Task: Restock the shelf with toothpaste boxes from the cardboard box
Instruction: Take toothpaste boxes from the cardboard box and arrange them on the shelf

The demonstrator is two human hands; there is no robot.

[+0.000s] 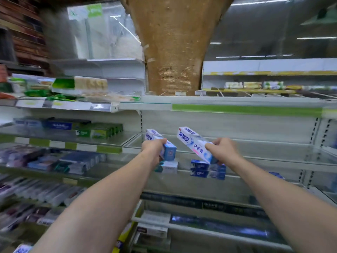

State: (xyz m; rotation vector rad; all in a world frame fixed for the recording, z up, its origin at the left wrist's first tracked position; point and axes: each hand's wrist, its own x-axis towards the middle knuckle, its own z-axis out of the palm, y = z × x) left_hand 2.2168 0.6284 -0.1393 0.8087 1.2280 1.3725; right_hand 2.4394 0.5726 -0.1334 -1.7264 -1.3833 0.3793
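The left forearm (102, 194) and right forearm (269, 183) stretch forward and up, bare, drawing closer toward the wrists. The left hand (154, 147) is knuckles-up, its fingers (161, 141) curled over one toothpaste box (168, 150). The right hand (223, 149) grips the near end of a second toothpaste box (191, 142).

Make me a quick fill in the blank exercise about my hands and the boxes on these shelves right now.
1. The left hand and right hand together hold ____ toothpaste boxes.
2. Directly below the right hand, the stacked boxes are dark ____.
3. At the left, the row of boxes beside a dark blue box is ____.
Missing words: two; blue; green.
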